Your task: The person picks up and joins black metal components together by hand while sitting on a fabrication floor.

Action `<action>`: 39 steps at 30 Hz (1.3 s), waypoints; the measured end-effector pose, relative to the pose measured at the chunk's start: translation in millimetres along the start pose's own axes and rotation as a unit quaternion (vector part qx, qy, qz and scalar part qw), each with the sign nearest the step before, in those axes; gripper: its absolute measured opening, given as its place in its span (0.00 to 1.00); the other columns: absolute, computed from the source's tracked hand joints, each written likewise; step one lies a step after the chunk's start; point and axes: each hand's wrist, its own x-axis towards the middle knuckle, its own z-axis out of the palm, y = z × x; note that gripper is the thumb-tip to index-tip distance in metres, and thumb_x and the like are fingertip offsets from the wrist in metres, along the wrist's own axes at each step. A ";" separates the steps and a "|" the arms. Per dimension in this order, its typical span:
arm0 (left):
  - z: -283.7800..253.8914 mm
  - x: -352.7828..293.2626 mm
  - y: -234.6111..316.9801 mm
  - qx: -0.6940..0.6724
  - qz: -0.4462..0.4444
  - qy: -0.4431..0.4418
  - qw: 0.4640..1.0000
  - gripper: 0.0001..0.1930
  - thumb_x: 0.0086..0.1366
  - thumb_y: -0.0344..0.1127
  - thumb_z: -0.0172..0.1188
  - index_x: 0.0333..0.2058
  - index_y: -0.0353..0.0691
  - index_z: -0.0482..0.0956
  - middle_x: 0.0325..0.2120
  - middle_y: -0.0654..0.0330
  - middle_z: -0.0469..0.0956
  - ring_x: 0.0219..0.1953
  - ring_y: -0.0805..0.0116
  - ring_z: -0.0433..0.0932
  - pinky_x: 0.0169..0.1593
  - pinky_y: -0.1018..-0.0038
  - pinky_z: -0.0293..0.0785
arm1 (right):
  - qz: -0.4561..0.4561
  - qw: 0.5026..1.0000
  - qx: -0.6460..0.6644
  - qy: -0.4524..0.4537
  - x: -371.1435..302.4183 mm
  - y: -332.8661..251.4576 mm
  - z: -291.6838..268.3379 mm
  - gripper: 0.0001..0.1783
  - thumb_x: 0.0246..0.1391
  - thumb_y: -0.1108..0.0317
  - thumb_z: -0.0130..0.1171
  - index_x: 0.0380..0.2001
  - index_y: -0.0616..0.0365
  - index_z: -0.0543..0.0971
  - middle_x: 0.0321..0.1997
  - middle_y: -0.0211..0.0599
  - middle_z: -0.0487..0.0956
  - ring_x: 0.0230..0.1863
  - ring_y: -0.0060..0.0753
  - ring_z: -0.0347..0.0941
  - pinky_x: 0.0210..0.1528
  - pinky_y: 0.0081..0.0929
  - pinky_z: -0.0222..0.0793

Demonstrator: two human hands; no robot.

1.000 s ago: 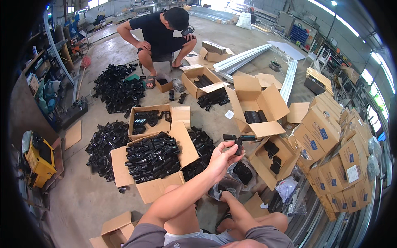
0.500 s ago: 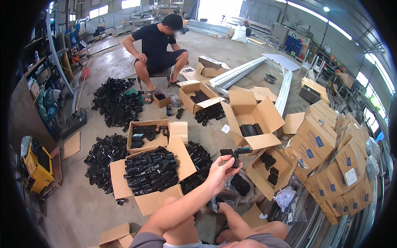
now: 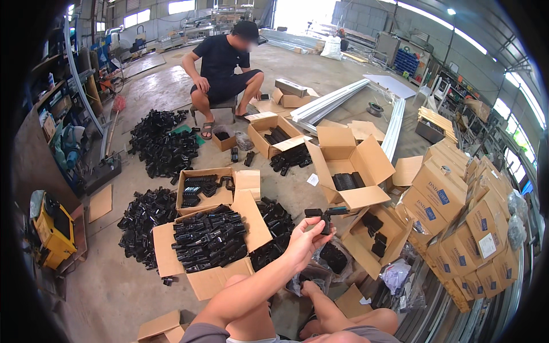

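Raised in front of me, my left hand (image 3: 307,239) pinches a black T-shaped fitting (image 3: 327,222) between thumb and fingers. Lower down, my right hand (image 3: 310,288) reaches into a plastic-lined box (image 3: 298,281) by my legs, its fingers hidden. Beside that box is a clear bag of small black pieces (image 3: 333,257). To the left, a cardboard box (image 3: 166,243) is heaped with black fittings, and a further open box (image 3: 247,178) behind it holds more, laid in rows. Right of my left hand, a tilted carton (image 3: 357,251) contains a few dark fittings.
Piles of black parts (image 3: 146,220) lie on the concrete floor at left. A co-worker (image 3: 226,71) sits on a low stool beyond them. Stacked sealed cartons (image 3: 434,194) stand at right, above long metal profiles (image 3: 434,320). An open carton (image 3: 366,163) stands ahead, near white rails (image 3: 331,103).
The co-worker has shifted slightly to the right, and a phone-like object now shows by their hand. My left hand still holds the fitting up, turned only slightly. My right hand stays low.
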 end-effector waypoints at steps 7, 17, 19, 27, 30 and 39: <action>10.2 4.2 -4.5 -0.009 -0.008 -0.013 1.000 0.13 0.70 0.32 0.58 0.48 0.38 0.67 0.46 0.50 0.78 0.48 0.62 0.80 0.53 0.71 0.81 | 0.061 0.995 0.068 0.032 12.7 20.5 8.6 0.25 0.56 0.56 0.54 0.51 0.60 0.80 0.56 0.55 0.77 0.59 0.56 0.73 0.60 0.45 0.69; 2.3 -1.1 3.1 -0.003 0.001 0.000 1.000 0.13 0.70 0.32 0.58 0.49 0.37 0.67 0.46 0.49 0.78 0.48 0.62 0.80 0.53 0.72 0.81 | 0.063 0.996 0.070 0.001 5.3 -20.8 6.7 0.28 0.56 0.52 0.53 0.51 0.62 0.80 0.56 0.58 0.77 0.60 0.57 0.73 0.61 0.45 0.69; 5.9 1.4 -0.4 -0.003 -0.004 -0.006 1.000 0.13 0.70 0.32 0.58 0.49 0.37 0.67 0.46 0.50 0.78 0.48 0.62 0.80 0.52 0.72 0.81 | 0.072 0.995 0.074 0.000 4.4 -18.7 3.5 0.28 0.56 0.52 0.53 0.51 0.62 0.80 0.56 0.59 0.77 0.60 0.57 0.73 0.61 0.45 0.68; -0.9 -0.6 3.9 -0.001 0.004 0.006 1.000 0.13 0.70 0.32 0.58 0.49 0.38 0.67 0.45 0.50 0.79 0.47 0.62 0.81 0.51 0.72 0.81 | 0.090 0.989 0.107 0.042 -13.0 -41.7 -2.5 0.33 0.53 0.48 0.52 0.50 0.66 0.80 0.56 0.62 0.76 0.60 0.57 0.73 0.62 0.44 0.67; -3.1 1.6 6.9 -0.005 0.006 0.004 1.000 0.12 0.70 0.32 0.58 0.48 0.39 0.67 0.45 0.51 0.79 0.47 0.62 0.81 0.51 0.71 0.81 | 0.102 0.980 0.108 0.131 -17.4 -41.4 -3.8 0.28 0.52 0.49 0.53 0.44 0.63 0.83 0.48 0.59 0.80 0.52 0.56 0.77 0.57 0.44 0.71; -14.5 -0.5 12.3 0.004 0.011 0.022 1.000 0.10 0.71 0.31 0.56 0.47 0.39 0.70 0.45 0.52 0.80 0.47 0.62 0.81 0.52 0.71 0.80 | -0.196 0.965 0.172 -0.012 -18.8 -12.5 -127.6 0.12 0.59 0.64 0.59 0.41 0.61 0.81 0.30 0.39 0.83 0.35 0.31 0.82 0.40 0.30 0.79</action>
